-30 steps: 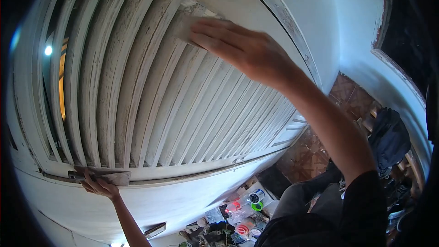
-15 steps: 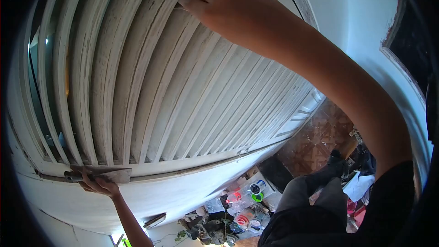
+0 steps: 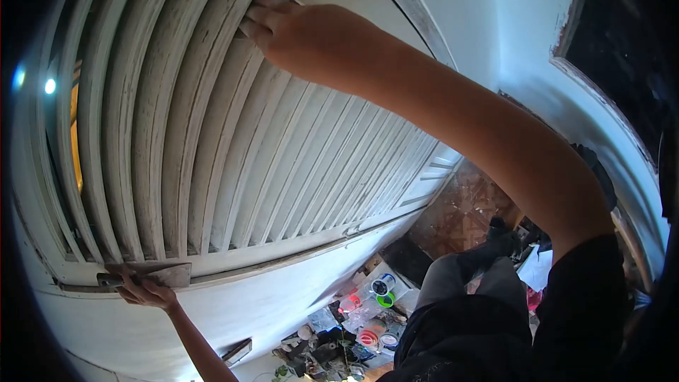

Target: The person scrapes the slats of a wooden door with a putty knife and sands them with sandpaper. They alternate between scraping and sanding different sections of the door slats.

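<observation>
My left hand [image 3: 147, 291] is closed around a putty knife [image 3: 171, 275], at the lower left. Its dark handle points left, and the broad grey metal blade lies along the bottom rail of a white louvered door [image 3: 233, 249]. High on the same door, my right hand [image 3: 272, 26] presses its bent fingers between the slats [image 3: 225, 10], near their upper ends. The fingertips are partly hidden, and whether they pinch something small cannot be made out. Dark scuffs and worn paint mark the slats.
Below lie plastic bottles, a white tub [image 3: 383, 284], a green lid [image 3: 385, 299] and other clutter. My legs [image 3: 453, 283] stand over a brown patterned floor [image 3: 460, 212]. A white wall [image 3: 523, 49] and a dark opening [image 3: 615, 42] are on the right.
The view has shifted, so the door and both hands sit further left. My right hand stays at the upper slat ends; the putty knife stays in my left hand against the rail.
</observation>
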Motion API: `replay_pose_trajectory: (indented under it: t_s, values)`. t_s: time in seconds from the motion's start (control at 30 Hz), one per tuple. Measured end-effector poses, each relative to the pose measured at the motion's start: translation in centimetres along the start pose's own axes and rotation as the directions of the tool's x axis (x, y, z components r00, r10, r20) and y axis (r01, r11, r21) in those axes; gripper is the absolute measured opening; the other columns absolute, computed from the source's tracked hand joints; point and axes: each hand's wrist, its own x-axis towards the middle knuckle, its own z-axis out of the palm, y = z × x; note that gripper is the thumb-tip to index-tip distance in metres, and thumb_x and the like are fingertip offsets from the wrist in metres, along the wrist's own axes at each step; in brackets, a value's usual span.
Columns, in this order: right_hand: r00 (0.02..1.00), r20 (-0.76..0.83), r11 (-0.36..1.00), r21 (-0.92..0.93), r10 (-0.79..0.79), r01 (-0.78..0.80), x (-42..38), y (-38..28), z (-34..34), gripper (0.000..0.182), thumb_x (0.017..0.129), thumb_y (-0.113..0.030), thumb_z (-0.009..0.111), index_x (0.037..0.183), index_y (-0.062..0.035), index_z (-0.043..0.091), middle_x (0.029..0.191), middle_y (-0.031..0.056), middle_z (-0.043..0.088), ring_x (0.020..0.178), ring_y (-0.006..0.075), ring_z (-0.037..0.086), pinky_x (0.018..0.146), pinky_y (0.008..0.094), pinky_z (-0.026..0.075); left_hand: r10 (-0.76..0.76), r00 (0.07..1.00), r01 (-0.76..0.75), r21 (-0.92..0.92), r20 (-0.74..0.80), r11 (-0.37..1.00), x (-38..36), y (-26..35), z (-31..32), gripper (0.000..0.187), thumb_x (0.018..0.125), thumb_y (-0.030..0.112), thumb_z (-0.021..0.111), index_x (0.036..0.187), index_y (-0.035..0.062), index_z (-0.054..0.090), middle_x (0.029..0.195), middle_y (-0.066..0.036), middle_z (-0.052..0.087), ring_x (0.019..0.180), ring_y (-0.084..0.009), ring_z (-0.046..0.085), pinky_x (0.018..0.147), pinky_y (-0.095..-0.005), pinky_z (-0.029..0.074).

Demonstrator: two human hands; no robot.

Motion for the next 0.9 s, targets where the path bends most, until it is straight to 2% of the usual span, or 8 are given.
replay_pose_trajectory:
  t_s: [0.1,0.2,0.27,0.4,0.5,0.7,0.8,0.9]
  values:
    - [0.998,-0.056,1.000,0.017,-0.012,0.013,0.7,-0.2,-0.7,0.038,0.087,-0.002,0.058,0.126,0.0005,0.057,0.141,0.0138,0.049,0.132,0.0267,0.046,0.099,0.0316,0.051,0.004,1.000,-0.005,0.078,0.013,0.997,-0.6,-0.7,0.1,0.059,0.099,0.051,0.025,0.131,0.0122,0.056,0.136,-0.006,0.054,0.130,-0.0336,0.038,0.105,-0.0483,0.025]
    - [0.957,0.288,0.997,0.075,-0.045,0.024,1.9,0.3,-1.9,0.046,0.083,0.000,0.059,0.128,0.0026,0.053,0.136,0.0144,0.053,0.129,0.0236,0.050,0.090,0.0281,0.057,0.008,1.000,-0.007,0.015,-0.013,1.000,0.7,1.0,-0.2,0.058,0.099,0.052,0.026,0.131,0.0134,0.056,0.140,-0.012,0.050,0.132,-0.0337,0.037,0.104,-0.0494,0.025]
    - [0.998,-0.007,0.991,0.122,0.064,-0.062,0.7,-0.3,0.1,0.044,0.084,0.000,0.058,0.127,0.0034,0.054,0.135,0.0143,0.053,0.128,0.0236,0.050,0.088,0.0280,0.057,0.001,1.000,-0.001,0.005,-0.006,1.000,0.4,0.8,0.0,0.058,0.099,0.052,0.026,0.131,0.0136,0.056,0.140,-0.012,0.050,0.132,-0.0340,0.037,0.104,-0.0495,0.025]
    - [0.996,-0.063,0.996,0.075,0.057,-0.052,0.9,-1.0,-0.4,0.042,0.085,0.000,0.056,0.127,0.0032,0.054,0.135,0.0149,0.053,0.126,0.0249,0.052,0.087,0.0280,0.058,-0.004,1.000,0.005,0.028,-0.012,1.000,0.0,0.5,0.1,0.058,0.099,0.051,0.026,0.132,0.0136,0.055,0.141,-0.012,0.049,0.133,-0.0346,0.036,0.104,-0.0490,0.025]
    - [0.971,0.229,0.994,0.072,0.064,-0.083,1.5,-0.7,-0.9,0.042,0.085,-0.001,0.056,0.127,0.0033,0.054,0.135,0.0154,0.054,0.126,0.0255,0.052,0.084,0.0276,0.059,0.025,1.000,-0.025,0.024,-0.013,0.999,0.1,0.1,0.0,0.057,0.098,0.050,0.028,0.132,0.0134,0.055,0.139,-0.007,0.053,0.133,-0.0353,0.036,0.105,-0.0487,0.025]
    - [0.989,-0.141,0.992,0.124,0.054,-0.036,1.0,-0.9,-0.7,0.041,0.084,-0.002,0.059,0.125,0.0037,0.055,0.132,0.0153,0.056,0.122,0.0254,0.056,0.083,0.0292,0.060,-0.004,1.000,0.006,0.046,-0.027,0.999,-0.5,0.6,-0.2,0.055,0.099,0.048,0.028,0.132,0.0137,0.056,0.136,-0.004,0.056,0.133,-0.0345,0.036,0.105,-0.0488,0.024]
    - [0.950,0.303,0.996,0.028,0.071,-0.083,2.3,-0.5,-1.8,0.042,0.085,-0.003,0.058,0.126,0.0019,0.054,0.133,0.0151,0.055,0.121,0.0252,0.056,0.084,0.0294,0.059,0.043,0.998,-0.042,0.019,-0.047,0.999,0.4,0.3,1.0,0.055,0.099,0.048,0.027,0.131,0.0136,0.057,0.136,-0.005,0.055,0.134,-0.0342,0.036,0.105,-0.0485,0.025]
    - [0.998,-0.065,0.999,0.046,0.008,-0.005,0.5,0.2,0.5,0.040,0.087,-0.006,0.058,0.127,-0.0005,0.055,0.132,0.0141,0.055,0.121,0.0242,0.056,0.083,0.0281,0.059,0.024,0.999,-0.023,0.043,-0.034,0.999,-0.3,0.0,0.5,0.054,0.100,0.047,0.027,0.131,0.0138,0.056,0.137,-0.007,0.054,0.134,-0.0345,0.036,0.105,-0.0504,0.025]
